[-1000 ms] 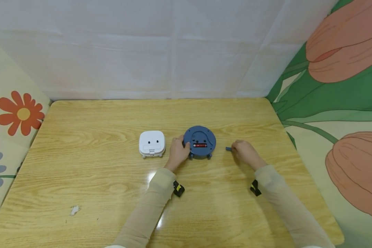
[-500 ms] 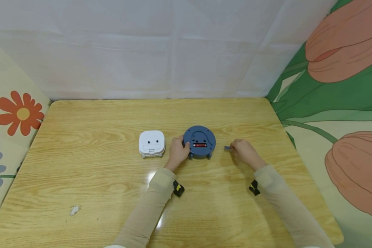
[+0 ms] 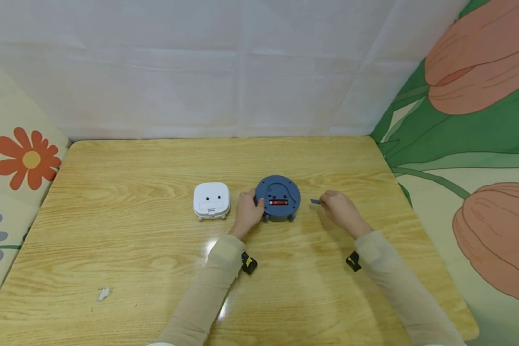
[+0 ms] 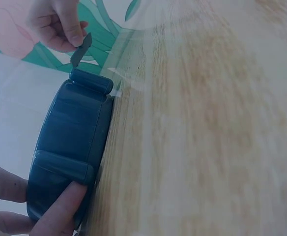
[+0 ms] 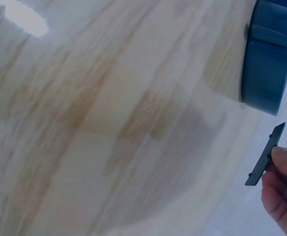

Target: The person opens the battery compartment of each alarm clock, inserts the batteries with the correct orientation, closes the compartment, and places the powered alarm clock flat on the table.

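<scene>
A round dark-blue clock-like device lies with its back up on the table, two stubby feet toward me. A red battery sits in its uncovered slot. My left hand grips the device's left edge; in the left wrist view its fingers wrap the side near one foot. To the right, my right hand pinches a small flat blue battery cover between thumb and fingers. The cover is held above the table, apart from the device, and small tabs show along one edge.
A white rounded-square device with small feet lies left of my left hand, its battery lid closed. The wooden table has a chipped white spot at front left. A white sheet hangs behind the back edge.
My right hand has moved slightly left and away from me with the battery cover, which has tilted and come closer to the blue device. The left hand and both devices have stayed put.
</scene>
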Available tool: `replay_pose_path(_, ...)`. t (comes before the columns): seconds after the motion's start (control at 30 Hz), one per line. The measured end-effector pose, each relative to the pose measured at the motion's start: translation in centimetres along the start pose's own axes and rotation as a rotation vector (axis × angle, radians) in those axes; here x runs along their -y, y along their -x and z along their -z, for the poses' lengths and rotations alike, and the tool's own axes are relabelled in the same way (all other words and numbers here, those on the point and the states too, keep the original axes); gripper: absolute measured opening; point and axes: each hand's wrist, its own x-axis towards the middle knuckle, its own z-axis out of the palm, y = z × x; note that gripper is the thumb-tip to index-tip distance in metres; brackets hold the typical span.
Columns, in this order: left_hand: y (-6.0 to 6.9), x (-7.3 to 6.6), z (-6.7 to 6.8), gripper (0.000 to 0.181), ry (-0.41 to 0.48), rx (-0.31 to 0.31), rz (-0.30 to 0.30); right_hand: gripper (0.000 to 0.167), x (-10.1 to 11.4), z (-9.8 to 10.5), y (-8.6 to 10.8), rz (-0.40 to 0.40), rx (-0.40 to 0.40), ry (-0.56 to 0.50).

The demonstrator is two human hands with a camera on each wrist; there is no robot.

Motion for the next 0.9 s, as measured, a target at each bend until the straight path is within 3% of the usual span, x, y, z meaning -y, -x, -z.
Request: replay_pose_path(0.9, -0.1, -0.1, 0.1, 0.035, -0.005, 0.009, 0.015, 0.003, 2.1, 1.2, -0.8, 0.084, -0.047, 0.11)
